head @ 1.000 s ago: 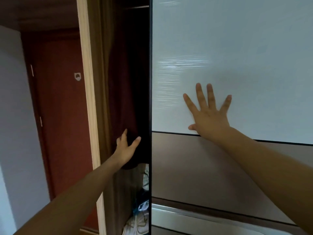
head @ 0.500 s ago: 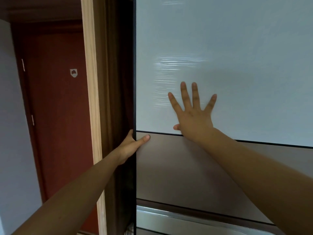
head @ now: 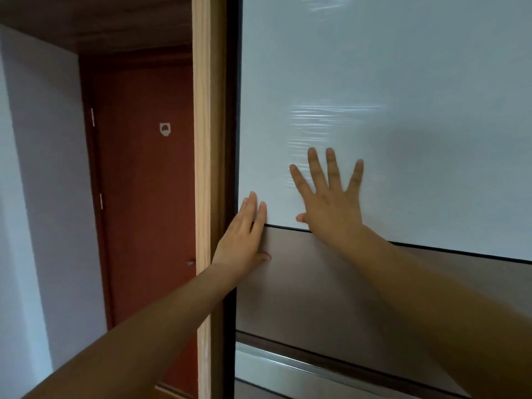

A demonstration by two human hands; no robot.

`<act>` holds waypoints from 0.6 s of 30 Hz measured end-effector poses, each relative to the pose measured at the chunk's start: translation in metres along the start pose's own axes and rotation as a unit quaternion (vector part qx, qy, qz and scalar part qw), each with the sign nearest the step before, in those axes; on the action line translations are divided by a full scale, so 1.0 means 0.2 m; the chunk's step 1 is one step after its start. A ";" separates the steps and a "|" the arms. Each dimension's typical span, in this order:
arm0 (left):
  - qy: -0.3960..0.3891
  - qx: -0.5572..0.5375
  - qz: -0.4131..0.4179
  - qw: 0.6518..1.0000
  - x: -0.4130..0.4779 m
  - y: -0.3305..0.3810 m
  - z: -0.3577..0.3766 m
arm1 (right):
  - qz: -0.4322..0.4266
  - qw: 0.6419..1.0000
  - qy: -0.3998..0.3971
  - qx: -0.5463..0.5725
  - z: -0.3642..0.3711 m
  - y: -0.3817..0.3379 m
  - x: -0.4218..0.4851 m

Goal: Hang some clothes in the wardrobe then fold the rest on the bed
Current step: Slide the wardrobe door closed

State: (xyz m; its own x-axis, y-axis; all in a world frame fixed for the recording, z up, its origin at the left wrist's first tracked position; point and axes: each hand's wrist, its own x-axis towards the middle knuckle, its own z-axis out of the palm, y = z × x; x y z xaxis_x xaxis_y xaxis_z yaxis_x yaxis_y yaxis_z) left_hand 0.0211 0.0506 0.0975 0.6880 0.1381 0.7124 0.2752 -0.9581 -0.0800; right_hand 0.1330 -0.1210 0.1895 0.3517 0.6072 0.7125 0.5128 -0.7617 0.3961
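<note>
The wardrobe's sliding door [head: 403, 82], pale white above and brown below, fills the right of the view. It stands nearly against the light wooden wardrobe frame [head: 201, 168], with only a thin dark slit left. My left hand [head: 244, 237] lies flat on the door at its left edge, fingers together. My right hand [head: 331, 203] presses flat on the white panel with fingers spread. Neither hand holds anything. No clothes show; the wardrobe's inside is hidden.
A red-brown room door [head: 144, 182] with a small white sticker [head: 165, 129] stands to the left of the wardrobe. A pale wall [head: 37, 182] runs along the far left. A metal strip [head: 316, 370] crosses the wardrobe door low down.
The sliding door has moved left and covered the gap where dark red clothes hung. My left hand went from inside the opening to the door's edge, then flat on its face.
</note>
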 end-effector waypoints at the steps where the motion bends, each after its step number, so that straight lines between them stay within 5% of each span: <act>1: -0.002 0.009 -0.004 1.000 0.00 -0.02 0.00 | -0.006 1.000 0.004 -0.002 0.00 -0.01 0.01; 11: -0.032 0.013 -0.018 0.999 -0.01 -0.07 -0.03 | -0.034 0.999 0.028 -0.001 0.01 -0.05 0.03; 18: -0.066 -0.026 -0.048 0.996 -0.04 -0.03 -0.11 | -0.099 0.994 -0.042 0.031 -0.08 -0.01 -0.03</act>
State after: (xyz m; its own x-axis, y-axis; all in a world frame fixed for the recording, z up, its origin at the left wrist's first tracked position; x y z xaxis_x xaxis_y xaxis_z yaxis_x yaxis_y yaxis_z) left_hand 0.0003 0.0500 0.1074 0.7441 0.2576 0.6164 0.3101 -0.9504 0.0228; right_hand 0.1174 -0.1265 0.1924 0.3031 0.7623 0.5719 0.6241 -0.6123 0.4855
